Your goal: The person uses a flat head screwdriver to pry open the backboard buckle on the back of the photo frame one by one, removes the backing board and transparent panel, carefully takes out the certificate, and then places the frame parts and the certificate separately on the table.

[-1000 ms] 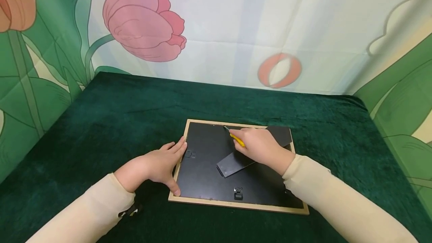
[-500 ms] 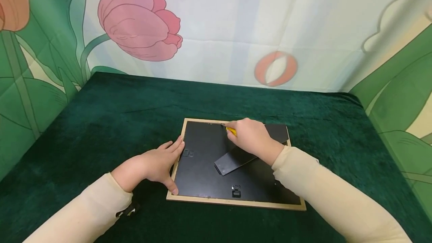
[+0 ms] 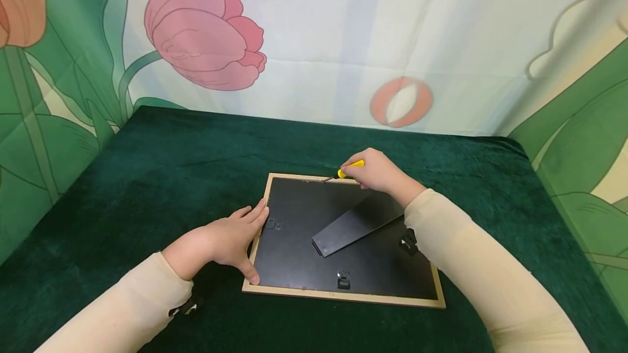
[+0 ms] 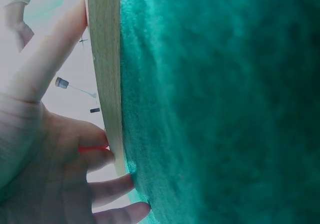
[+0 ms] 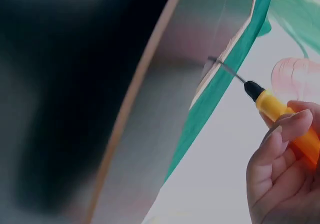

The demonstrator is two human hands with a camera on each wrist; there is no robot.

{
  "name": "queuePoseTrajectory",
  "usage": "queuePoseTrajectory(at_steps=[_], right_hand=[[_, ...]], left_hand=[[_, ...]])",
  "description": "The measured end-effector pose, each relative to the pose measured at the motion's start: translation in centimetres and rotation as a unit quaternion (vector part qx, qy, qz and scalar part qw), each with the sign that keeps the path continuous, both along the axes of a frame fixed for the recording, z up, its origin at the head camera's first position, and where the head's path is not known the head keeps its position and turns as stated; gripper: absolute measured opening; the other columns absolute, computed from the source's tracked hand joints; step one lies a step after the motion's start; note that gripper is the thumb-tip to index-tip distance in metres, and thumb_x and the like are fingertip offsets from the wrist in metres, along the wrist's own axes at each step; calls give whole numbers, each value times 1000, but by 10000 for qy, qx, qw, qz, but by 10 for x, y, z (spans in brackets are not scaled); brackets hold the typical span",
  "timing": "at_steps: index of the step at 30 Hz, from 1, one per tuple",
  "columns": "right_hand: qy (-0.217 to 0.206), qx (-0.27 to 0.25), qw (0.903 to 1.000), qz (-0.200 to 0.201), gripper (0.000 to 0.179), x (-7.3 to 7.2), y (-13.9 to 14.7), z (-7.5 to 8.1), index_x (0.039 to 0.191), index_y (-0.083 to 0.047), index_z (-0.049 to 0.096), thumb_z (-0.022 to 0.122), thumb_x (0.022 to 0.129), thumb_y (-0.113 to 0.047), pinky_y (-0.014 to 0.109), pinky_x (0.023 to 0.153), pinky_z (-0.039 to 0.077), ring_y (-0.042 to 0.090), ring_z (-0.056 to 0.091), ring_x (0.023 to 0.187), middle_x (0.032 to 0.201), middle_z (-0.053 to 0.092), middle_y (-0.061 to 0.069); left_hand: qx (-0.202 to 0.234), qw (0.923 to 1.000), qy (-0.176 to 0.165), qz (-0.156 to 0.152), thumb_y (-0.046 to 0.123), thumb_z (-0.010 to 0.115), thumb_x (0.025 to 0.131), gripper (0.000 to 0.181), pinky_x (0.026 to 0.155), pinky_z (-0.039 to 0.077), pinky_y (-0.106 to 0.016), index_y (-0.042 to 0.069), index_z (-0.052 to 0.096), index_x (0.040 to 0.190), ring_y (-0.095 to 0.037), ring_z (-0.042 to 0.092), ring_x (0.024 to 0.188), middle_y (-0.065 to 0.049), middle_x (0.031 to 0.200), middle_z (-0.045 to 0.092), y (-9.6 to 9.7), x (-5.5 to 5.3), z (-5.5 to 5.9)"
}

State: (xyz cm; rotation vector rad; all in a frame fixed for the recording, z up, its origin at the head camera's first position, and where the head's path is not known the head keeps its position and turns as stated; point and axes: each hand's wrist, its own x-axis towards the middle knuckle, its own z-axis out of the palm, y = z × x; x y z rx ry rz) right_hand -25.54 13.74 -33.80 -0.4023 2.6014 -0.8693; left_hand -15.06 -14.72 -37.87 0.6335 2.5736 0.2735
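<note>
A picture frame (image 3: 343, 294) with a pale wood rim and black backing lies face down. My left hand (image 3: 230, 238) rests at its left side, thumb on the near left corner and fingers against the outer edge; the left wrist view shows those fingers (image 4: 112, 190) spread along the wooden side. Above the far rim, my right hand (image 3: 380, 172) holds a screwdriver (image 3: 342, 174) with a yellow handle and black collar. Its thin shaft slants down left, the tip right at the inner edge of the far rim. Thumb and fingertips pinch the handle (image 5: 272, 103) in the right wrist view.
A black easel leg (image 3: 348, 230) lies diagonally across the backing. Small hangers sit near the near rim (image 3: 344, 280) and right side (image 3: 408, 241). Dark green cloth (image 3: 196, 146) covers the table; a printed flower curtain (image 3: 314, 42) hangs behind.
My right hand has moved away over the far rim, tilting the screwdriver lower with its tip still along that rim. More of the easel leg and right hanger shows. My left hand stays put.
</note>
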Motion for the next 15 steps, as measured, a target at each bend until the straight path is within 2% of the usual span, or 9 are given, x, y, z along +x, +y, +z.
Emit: queuePoseTrajectory(at_steps=[4, 8, 15], right_hand=[[-190, -138, 9996, -165, 29, -5, 6, -2, 114, -5, 65, 55, 93, -23, 31, 54, 44, 29, 51, 56, 61, 53, 10], [-515, -571, 9962, -402, 29, -9, 8, -2, 113, -2, 64, 56, 93, -21, 30, 52, 41, 18, 41, 47, 57, 47, 5], [-1181, -1281, 9803, -930, 28, -14, 12, -4, 110, 2, 61, 56, 93, -21, 25, 49, 33, 14, 37, 49, 61, 43, 3]], left_hand=[[-24, 10000, -63, 17, 53, 85, 50, 131, 102, 30, -55, 3, 14, 149, -40, 13, 137, -13, 155, 6, 0, 0, 1], [-42, 10000, -83, 20, 54, 85, 50, 132, 102, 29, -55, 3, 13, 149, -40, 12, 138, -12, 156, 5, -1, -1, 1], [-51, 10000, -62, -16, 57, 84, 50, 133, 103, 29, -53, 4, 13, 149, -39, 12, 138, -11, 156, 5, -2, -2, 0]])
